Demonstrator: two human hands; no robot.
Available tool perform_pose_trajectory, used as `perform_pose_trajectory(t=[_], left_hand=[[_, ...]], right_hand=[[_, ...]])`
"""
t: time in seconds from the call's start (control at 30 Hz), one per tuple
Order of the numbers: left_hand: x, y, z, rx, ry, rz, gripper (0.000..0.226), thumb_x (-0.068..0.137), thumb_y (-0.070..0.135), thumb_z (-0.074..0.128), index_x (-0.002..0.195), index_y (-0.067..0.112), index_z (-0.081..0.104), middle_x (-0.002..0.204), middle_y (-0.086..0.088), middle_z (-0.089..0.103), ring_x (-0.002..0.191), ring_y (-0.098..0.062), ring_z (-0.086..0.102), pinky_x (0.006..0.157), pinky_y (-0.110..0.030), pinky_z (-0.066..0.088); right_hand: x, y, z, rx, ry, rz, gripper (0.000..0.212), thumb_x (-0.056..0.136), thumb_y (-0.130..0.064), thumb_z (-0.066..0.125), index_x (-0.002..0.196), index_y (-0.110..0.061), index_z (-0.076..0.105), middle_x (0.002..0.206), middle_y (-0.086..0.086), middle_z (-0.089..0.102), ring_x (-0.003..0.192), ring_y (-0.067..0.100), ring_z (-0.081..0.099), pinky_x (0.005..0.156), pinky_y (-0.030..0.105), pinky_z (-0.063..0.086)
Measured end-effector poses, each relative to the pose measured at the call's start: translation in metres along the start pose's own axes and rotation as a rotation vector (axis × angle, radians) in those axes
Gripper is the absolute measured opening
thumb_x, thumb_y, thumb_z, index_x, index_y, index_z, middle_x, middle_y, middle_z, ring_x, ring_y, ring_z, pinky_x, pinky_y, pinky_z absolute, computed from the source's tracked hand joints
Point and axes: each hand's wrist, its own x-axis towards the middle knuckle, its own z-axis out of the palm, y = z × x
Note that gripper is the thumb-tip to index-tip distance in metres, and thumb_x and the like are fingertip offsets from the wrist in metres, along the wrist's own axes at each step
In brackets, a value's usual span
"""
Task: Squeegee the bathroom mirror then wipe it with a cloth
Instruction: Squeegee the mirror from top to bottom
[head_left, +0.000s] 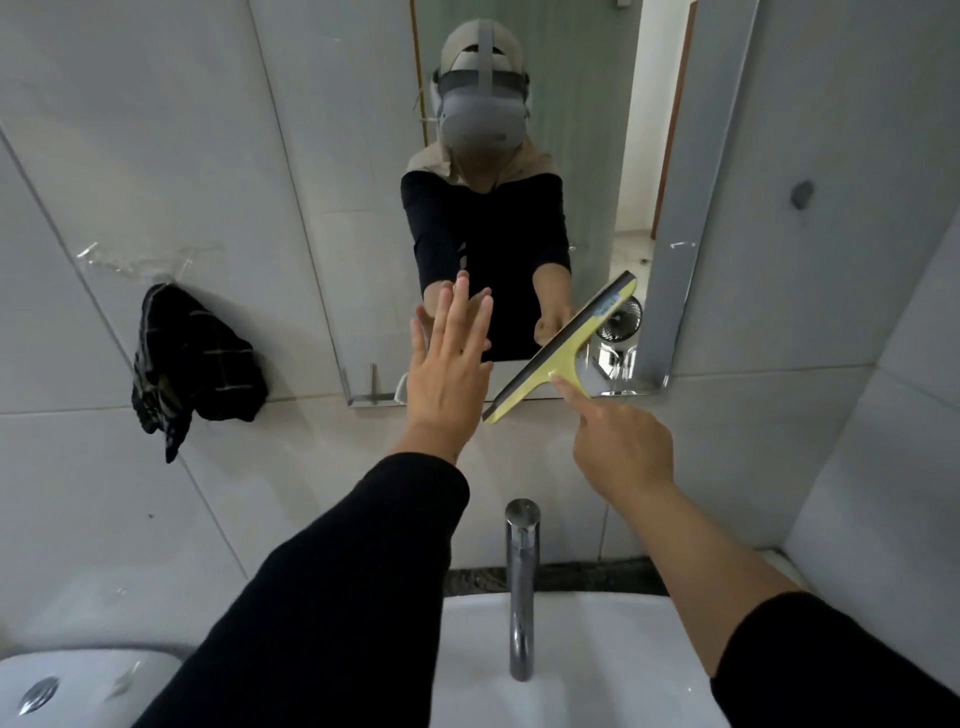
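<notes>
The bathroom mirror (353, 218) hangs on the tiled wall above the sink. My right hand (621, 447) grips the handle of a yellow squeegee (563, 345), index finger stretched along it. Its dark blade lies tilted across the mirror's lower right part, the lower end past the bottom edge. My left hand (449, 369) is flat and open, fingers spread, against or very near the lower middle of the glass. A dark checked cloth (195, 369) hangs from a hook on the wall, left of the mirror.
A chrome faucet (521, 582) rises from the white sink (587, 670) directly below my arms. A white toilet tank lid (78, 686) sits at the bottom left. A side wall closes in on the right. The mirror reflects a person wearing a headset.
</notes>
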Motion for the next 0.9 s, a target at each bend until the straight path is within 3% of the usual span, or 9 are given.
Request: perform_pose_trajectory(t=[0.23, 0.33, 0.47, 0.63, 0.83, 0.9], left_hand=[[0.004, 0.009, 0.022, -0.063, -0.003, -0.048, 0.087, 0.09, 0.019, 0.06, 0.151, 0.023, -0.002, 0.158, -0.011, -0.017, 0.145, -0.029, -0.016, 0.118, -0.052, 0.013], [0.005, 0.008, 0.026, -0.042, 0.005, -0.049, 0.088, 0.091, 0.018, 0.058, 0.151, 0.023, -0.005, 0.158, -0.011, -0.019, 0.145, -0.028, -0.018, 0.118, -0.05, 0.009], [0.006, 0.006, 0.03, -0.029, 0.021, -0.044, 0.089, 0.091, 0.018, 0.059, 0.151, 0.023, -0.006, 0.158, -0.011, -0.018, 0.145, -0.028, -0.018, 0.118, -0.05, 0.009], [0.005, 0.007, 0.03, -0.047, 0.024, -0.041, 0.087, 0.091, 0.015, 0.058, 0.151, 0.023, -0.005, 0.158, -0.012, -0.017, 0.144, -0.027, -0.019, 0.118, -0.049, 0.007], [0.004, 0.013, 0.021, -0.074, 0.035, -0.049, 0.081, 0.092, 0.013, 0.052, 0.151, 0.022, -0.003, 0.159, -0.012, -0.015, 0.145, -0.028, -0.015, 0.118, -0.051, 0.009], [0.002, 0.021, 0.018, -0.095, 0.029, -0.088, 0.084, 0.09, 0.012, 0.053, 0.151, 0.022, -0.004, 0.159, -0.01, -0.017, 0.145, -0.028, -0.015, 0.117, -0.054, 0.006]], right_hand=[[-0.005, 0.031, 0.012, 0.108, 0.043, 0.068, 0.062, 0.094, -0.012, 0.039, 0.143, -0.048, 0.03, 0.065, 0.004, 0.052, 0.055, 0.023, 0.046, 0.049, 0.029, 0.035], [-0.007, 0.035, 0.02, 0.183, 0.049, 0.1, 0.056, 0.097, -0.015, 0.038, 0.142, -0.047, 0.032, 0.057, 0.001, 0.045, 0.049, 0.018, 0.038, 0.045, 0.029, 0.03], [-0.017, 0.038, 0.034, 0.28, 0.029, 0.167, 0.056, 0.096, -0.016, 0.04, 0.141, -0.048, 0.034, 0.059, 0.002, 0.046, 0.052, 0.018, 0.04, 0.053, 0.029, 0.031], [-0.021, 0.039, 0.043, 0.339, 0.018, 0.194, 0.054, 0.097, -0.017, 0.04, 0.141, -0.047, 0.034, 0.056, -0.002, 0.044, 0.051, 0.013, 0.04, 0.049, 0.027, 0.031], [-0.046, 0.059, 0.049, 0.349, -0.18, 0.318, 0.049, 0.099, -0.021, 0.038, 0.14, -0.047, 0.037, 0.09, 0.006, 0.067, 0.069, 0.02, 0.056, 0.062, 0.03, 0.047], [-0.045, 0.067, 0.032, 0.343, -0.268, 0.307, 0.048, 0.098, -0.024, 0.041, 0.141, -0.045, 0.037, 0.118, 0.009, 0.066, 0.095, 0.028, 0.062, 0.078, 0.033, 0.049]])
